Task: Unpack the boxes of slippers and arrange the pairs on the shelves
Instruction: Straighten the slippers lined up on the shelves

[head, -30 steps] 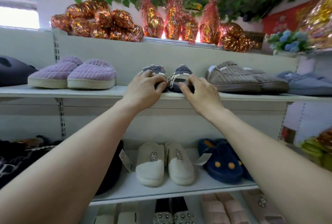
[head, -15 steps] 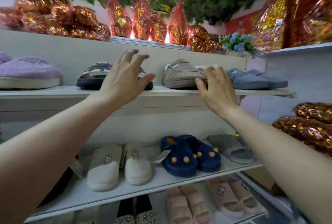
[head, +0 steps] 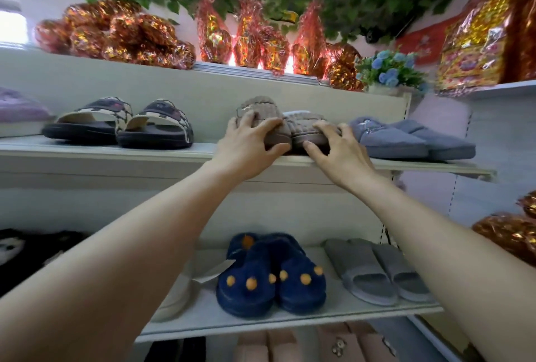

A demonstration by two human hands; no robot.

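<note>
Head view. Landmark for all positions: brown slippers [head: 261,106], on the upper shelf [head: 116,151].

- Far left of the brown slippers: lilac slipper [head: 20,109], cut by the frame edge.
- Left of them, with a bare stretch of shelf between: patterned slides [head: 121,123], side by side.
- On the brown slippers, left half: left hand [head: 246,147]. Its fingers are curled over the toe and the thumb is pressed to the front of the sole, clamped on it.
- The two brown slippers touch. The left one stands higher than its mate. I cannot tell whether its sole lies flat.
- On the right half: right hand [head: 339,152]. Its fingers are spread across the upper and the thumb is against the sole front, also gripping.
- Just right of them: grey-blue slippers [head: 406,138], close to my right hand's outer fingers.
- Below them: navy slippers [head: 269,277].

Judgement: the step in hand is squaring this pair.

To do it well:
1. Seat both soles flat.
2. Bring the toes level with the shelf's front lip.
3. Slide both slippers as one unit.
4. Bias slightly left, since that gap looks wider.
5. Tuck in my right hand's outer fingers so the grey-blue pair is not nudged.
</note>
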